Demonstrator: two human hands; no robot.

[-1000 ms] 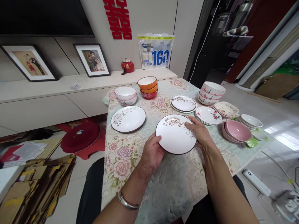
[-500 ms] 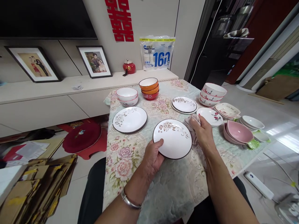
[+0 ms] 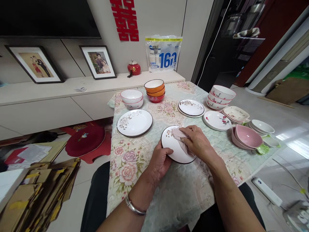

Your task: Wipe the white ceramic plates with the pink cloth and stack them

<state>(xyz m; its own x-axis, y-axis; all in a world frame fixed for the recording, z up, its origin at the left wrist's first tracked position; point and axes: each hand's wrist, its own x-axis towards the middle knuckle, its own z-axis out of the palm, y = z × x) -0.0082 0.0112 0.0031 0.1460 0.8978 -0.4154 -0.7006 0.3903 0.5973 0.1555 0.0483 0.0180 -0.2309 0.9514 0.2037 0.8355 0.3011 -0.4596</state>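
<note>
A white plate [image 3: 172, 146] with a dark rim and brown floral print is gripped at its lower left edge by my left hand [image 3: 160, 161], thumb on top. My right hand [image 3: 196, 141] is closed on a pale pinkish cloth [image 3: 181, 137], which lies pressed against the plate's upper right face and hides part of the print. To the left rest larger dark-rimmed plates [image 3: 135, 124], stacked. Beyond my right hand sit another stack of floral plates [image 3: 191, 108] and plates with red flowers [image 3: 217, 120].
On the flowered tablecloth [image 3: 129, 193] stand white bowls [image 3: 131, 98], orange and red bowls [image 3: 154, 90], tall stacked bowls [image 3: 220, 96], square dishes [image 3: 236, 113], pink bowls [image 3: 247, 137] and small white bowls [image 3: 262, 126]. A red stool [image 3: 85, 140] and flattened cardboard [image 3: 41, 193] are at left.
My right hand has brought the cloth from the plate's right edge leftward onto its upper face. The left hand keeps its hold on the plate.
</note>
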